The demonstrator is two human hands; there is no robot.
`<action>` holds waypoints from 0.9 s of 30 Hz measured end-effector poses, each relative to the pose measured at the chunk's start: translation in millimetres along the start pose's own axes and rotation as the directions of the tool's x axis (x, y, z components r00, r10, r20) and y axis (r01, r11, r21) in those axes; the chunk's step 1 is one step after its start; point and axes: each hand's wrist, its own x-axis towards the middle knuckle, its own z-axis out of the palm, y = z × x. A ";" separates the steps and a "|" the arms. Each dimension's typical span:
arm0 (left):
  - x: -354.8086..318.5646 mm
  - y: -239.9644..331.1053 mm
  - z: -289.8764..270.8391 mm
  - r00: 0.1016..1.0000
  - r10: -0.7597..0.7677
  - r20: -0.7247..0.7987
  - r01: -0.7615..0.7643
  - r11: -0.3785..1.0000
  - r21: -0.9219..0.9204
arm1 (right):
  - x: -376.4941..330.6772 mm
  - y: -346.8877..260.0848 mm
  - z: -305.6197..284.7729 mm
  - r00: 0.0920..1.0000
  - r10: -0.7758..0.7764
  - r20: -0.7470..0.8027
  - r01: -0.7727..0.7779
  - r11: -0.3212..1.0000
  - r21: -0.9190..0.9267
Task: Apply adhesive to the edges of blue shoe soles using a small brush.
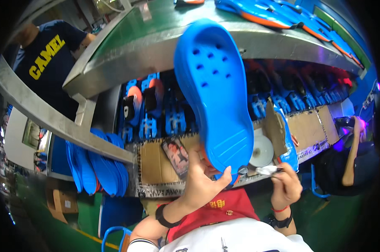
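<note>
A large blue shoe sole [223, 113] with several small holes in its upper part stands raised in front of me. My left hand [200, 178] is closed round its lower end, thumb at the edge. In my right hand [287, 185] I pinch a small tool [267, 170] with a white-wrapped shaft. It points left toward the sole's lower end, where a small dark rounded piece [243, 170] shows; I cannot tell whether that piece belongs to the tool or the sole. Just behind the tool sits a white bowl [261, 150], partly hidden by the sole.
Cardboard [154, 164] covers the bench, with a picture-printed flat thing [176, 156] on it. Behind are rows of blue shoe parts [173, 119] under a metal-edged shelf [127, 54]. More blue soles [97, 168] stack at left. One person [47, 63] stands left; another's arm [353, 155] shows right.
</note>
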 end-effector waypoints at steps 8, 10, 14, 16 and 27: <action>150.1 107.8 4.7 0.957 0.225 0.184 -0.155 0.931 -0.330 | -1.9 -4.2 -23.3 0.988 0.119 -0.101 -0.121 0.993 -0.008; 171.0 114.2 2.9 0.954 0.227 0.197 -0.108 0.872 -0.477 | 4.2 -5.9 -12.9 0.995 0.105 -0.003 -0.105 0.994 -0.022; 105.4 75.5 7.2 0.949 0.126 0.288 -0.081 0.984 -0.161 | -1.3 12.3 9.6 0.988 0.121 0.095 -0.098 0.971 -0.217; 59.0 26.4 -6.0 0.954 0.035 0.297 -0.161 0.896 0.414 | -3.4 27.4 23.0 0.986 0.075 0.146 -0.015 0.927 -0.374; -34.7 -94.7 -20.4 0.965 -0.261 -0.029 0.243 0.846 0.474 | -15.0 69.0 44.1 0.881 0.269 0.389 -0.014 0.837 -0.547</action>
